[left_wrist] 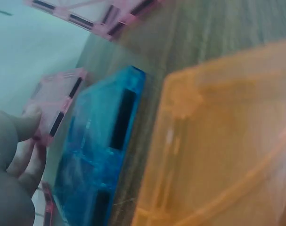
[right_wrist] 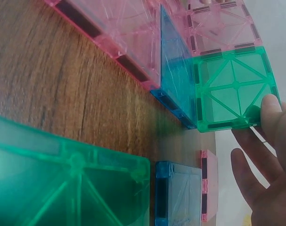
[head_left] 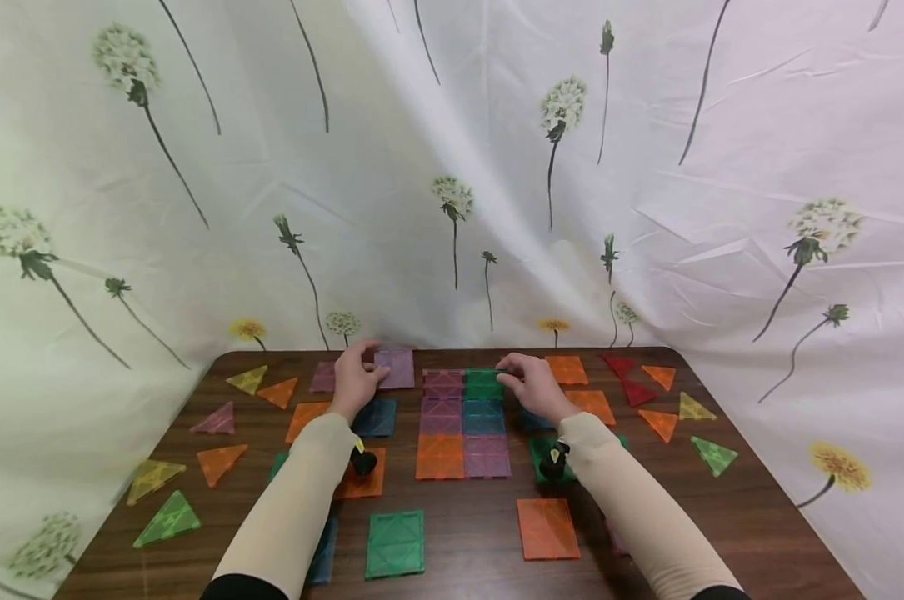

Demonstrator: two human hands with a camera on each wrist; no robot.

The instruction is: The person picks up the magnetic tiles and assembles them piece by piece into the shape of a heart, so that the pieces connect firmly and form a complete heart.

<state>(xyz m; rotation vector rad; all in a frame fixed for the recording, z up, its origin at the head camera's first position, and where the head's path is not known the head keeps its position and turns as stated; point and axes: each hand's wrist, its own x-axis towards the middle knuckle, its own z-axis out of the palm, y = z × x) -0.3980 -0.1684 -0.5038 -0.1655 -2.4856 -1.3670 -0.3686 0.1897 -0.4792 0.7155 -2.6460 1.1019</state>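
Observation:
Translucent square magnetic tiles form a two-column block at the table's middle, with an orange tile and a purple tile at the near end. My left hand pinches a light purple square tile by its left edge, left of the block; in the left wrist view this tile looks pink. My right hand pinches the green square tile at the block's far right corner, thumb on its face. This green tile touches a pink-looking tile and a blue tile.
Loose squares flank the block, among them a green one and an orange one near the front. Triangle tiles lie at both sides, such as a green one and a red one. A flowered curtain hangs behind the table.

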